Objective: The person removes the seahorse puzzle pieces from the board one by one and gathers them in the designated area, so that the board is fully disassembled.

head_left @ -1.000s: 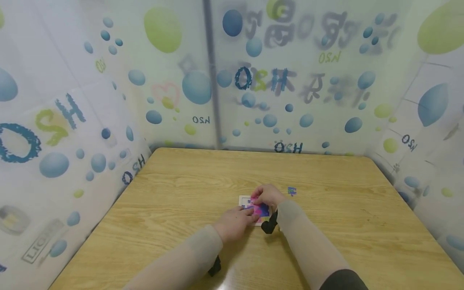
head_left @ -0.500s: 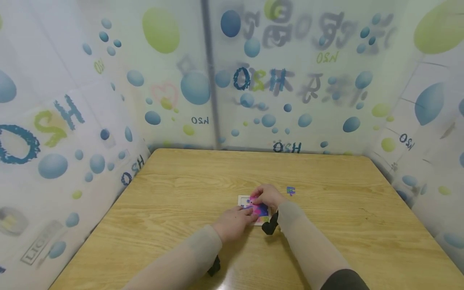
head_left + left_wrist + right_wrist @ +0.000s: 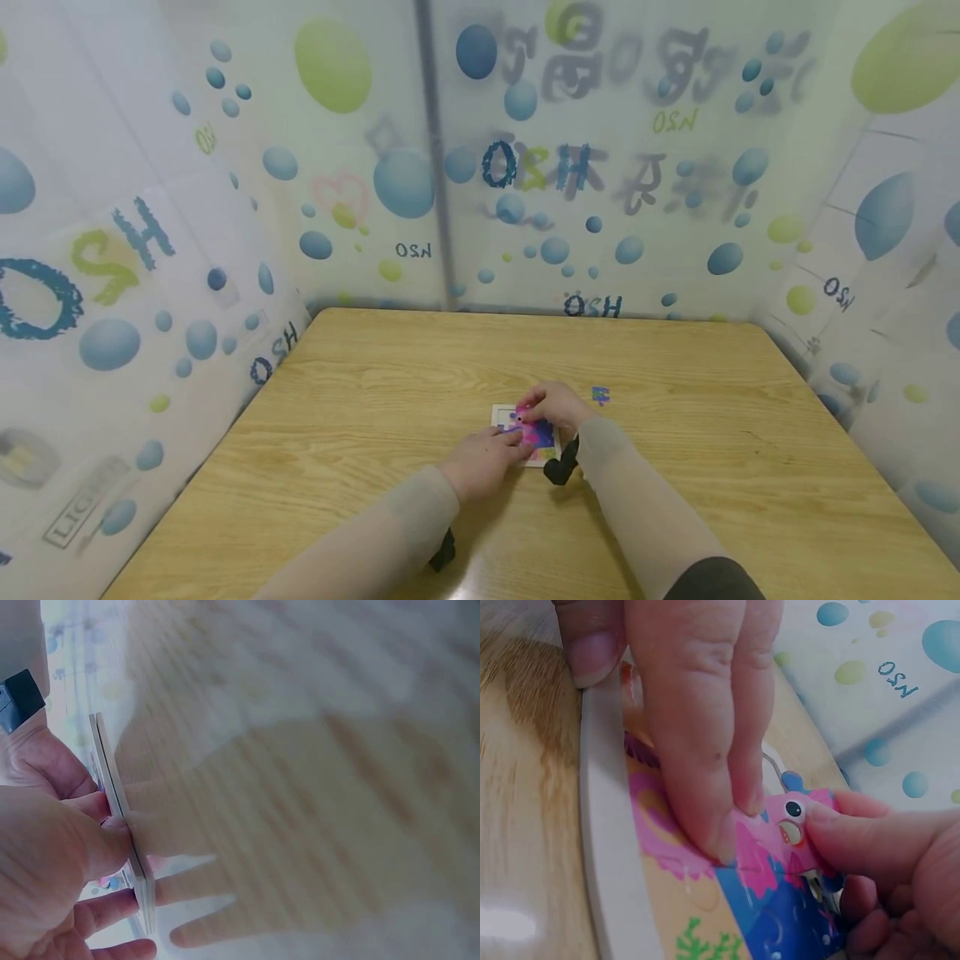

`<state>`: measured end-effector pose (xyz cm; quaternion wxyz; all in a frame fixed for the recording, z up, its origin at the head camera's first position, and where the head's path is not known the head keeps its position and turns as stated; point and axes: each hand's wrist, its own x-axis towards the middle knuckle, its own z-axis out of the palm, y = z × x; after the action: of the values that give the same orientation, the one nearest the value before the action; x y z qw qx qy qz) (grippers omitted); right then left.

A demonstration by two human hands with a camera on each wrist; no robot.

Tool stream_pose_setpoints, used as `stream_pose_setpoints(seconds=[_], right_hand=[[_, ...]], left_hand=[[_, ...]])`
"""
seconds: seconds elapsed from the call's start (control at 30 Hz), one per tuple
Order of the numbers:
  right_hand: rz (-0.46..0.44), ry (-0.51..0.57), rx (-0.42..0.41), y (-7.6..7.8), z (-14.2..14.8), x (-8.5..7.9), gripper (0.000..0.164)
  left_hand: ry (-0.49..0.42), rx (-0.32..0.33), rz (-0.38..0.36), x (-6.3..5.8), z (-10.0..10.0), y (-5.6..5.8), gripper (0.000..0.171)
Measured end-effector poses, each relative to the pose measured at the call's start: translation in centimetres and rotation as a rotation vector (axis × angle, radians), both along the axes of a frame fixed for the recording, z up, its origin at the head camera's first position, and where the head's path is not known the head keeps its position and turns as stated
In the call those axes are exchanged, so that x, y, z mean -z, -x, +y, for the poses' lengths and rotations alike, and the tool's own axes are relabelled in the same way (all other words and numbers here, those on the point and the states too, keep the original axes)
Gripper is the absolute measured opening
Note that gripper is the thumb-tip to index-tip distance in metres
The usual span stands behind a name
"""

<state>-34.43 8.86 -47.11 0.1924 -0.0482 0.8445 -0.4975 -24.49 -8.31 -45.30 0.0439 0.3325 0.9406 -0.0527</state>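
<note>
A jigsaw puzzle board (image 3: 501,408) with a whitish frame lies flat on the table, partly hidden under both hands. My left hand (image 3: 480,467) rests on it from the near left. In the right wrist view, two extended left fingers (image 3: 697,750) press on the pink and blue picture, while the left thumb (image 3: 594,652) touches the frame's edge. From the right, my right hand (image 3: 558,406) pinches a pink puzzle piece (image 3: 793,811) with a printed eye between thumb and finger. That piece sits tilted over a gap in the picture.
One loose blue-purple puzzle piece (image 3: 601,395) lies on the wooden table (image 3: 390,367) just beyond the right hand. Patterned curtain-like walls (image 3: 360,250) stand close behind the table and at both sides. Black wrist devices (image 3: 561,467) sit beneath the wrists.
The pink piece shifts slightly under the right fingers, its printed eye showing more clearly now. The left hand keeps its place on the board; the view drifts a little.
</note>
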Motion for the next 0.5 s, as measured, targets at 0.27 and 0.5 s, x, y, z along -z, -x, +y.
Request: stream_pose_setpoints(seconds=[0.27, 0.5], right_hand=[[0.068, -0.042, -0.049, -0.08, 0.05, -0.13, 0.016], [0.079, -0.029, -0.070, -0.16, 0.10, -0.16, 0.020]], left_hand=[[-0.015, 0.000, -0.010, -0.02, -0.13, -0.04, 0.047], [-0.023, 0.005, -0.004, -0.02, -0.17, 0.01, 0.046]])
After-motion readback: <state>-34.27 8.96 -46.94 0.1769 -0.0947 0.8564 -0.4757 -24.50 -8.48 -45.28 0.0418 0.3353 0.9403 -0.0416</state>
